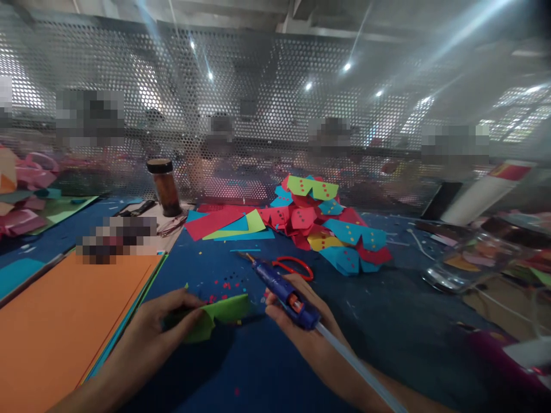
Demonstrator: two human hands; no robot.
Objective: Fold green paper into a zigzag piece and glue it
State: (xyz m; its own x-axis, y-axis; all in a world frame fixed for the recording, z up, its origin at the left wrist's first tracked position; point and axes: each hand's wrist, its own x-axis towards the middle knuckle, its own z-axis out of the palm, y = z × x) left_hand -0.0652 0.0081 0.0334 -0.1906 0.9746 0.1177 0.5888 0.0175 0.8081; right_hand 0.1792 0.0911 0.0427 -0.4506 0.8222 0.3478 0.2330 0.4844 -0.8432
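Note:
My left hand (174,321) pinches a green paper cutout (226,310) between thumb and fingers, low over the blue table. In my right hand (297,332) lies a blue hot glue gun (279,287), its nozzle pointing up and left. A translucent glue stick (353,361) runs out of its back end toward my forearm. Just beyond the gun are the red handles of scissors (297,267), their blades not clearly visible. Small red and dark paper bits (228,284) are scattered on the table between the hands.
A pile of folded, dotted paper shapes (327,223) stands at the back centre, beside flat coloured sheets (228,223). Orange sheets (73,315) cover the left. A dark-lidded jar (166,186) and a clear container (469,252) flank the area. Behind rises a perforated metal screen (258,103).

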